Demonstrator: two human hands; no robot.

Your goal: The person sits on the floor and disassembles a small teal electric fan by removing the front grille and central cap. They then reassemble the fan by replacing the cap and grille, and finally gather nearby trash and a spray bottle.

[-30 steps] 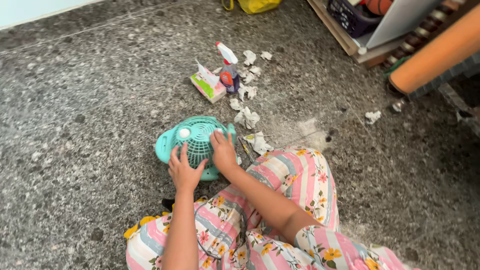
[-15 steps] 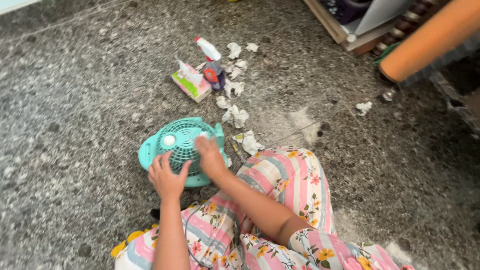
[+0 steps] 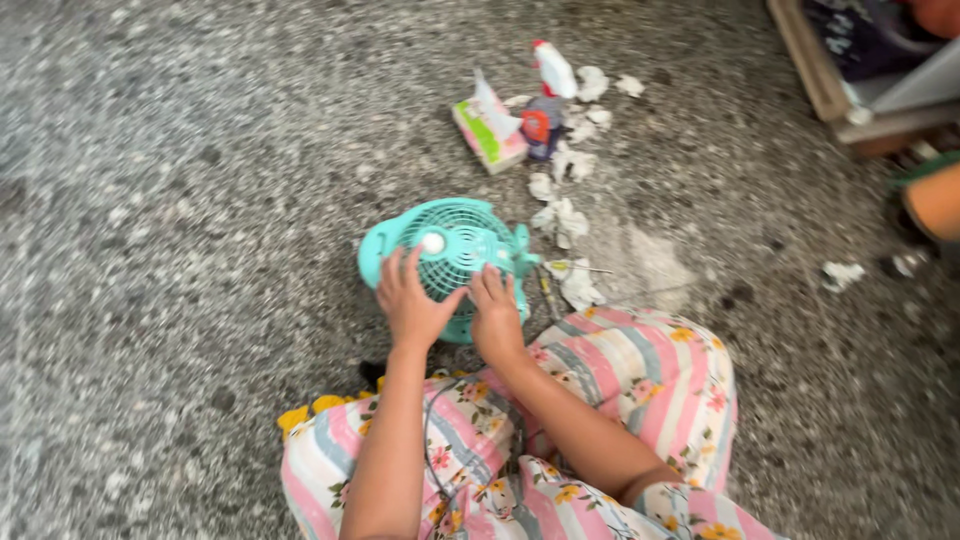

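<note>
I rest my left hand (image 3: 410, 305) and right hand (image 3: 495, 315), both released, flat on the teal fan (image 3: 450, 240), tissue box (image 3: 488, 130) at 12 o'clock.

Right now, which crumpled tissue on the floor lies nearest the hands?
The crumpled tissue just right of the teal fan, beside the right hand; the other tissues lie farther up.

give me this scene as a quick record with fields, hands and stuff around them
surface: speckled stone floor
left hand: flat on the grille of the small teal fan
right hand: fingers on the fan's grille, beside the left
fan: lying face up on the floor by the person's knees
behind fan: tissue box, spray bottle, crumpled tissues
clothing: striped floral trousers
</note>
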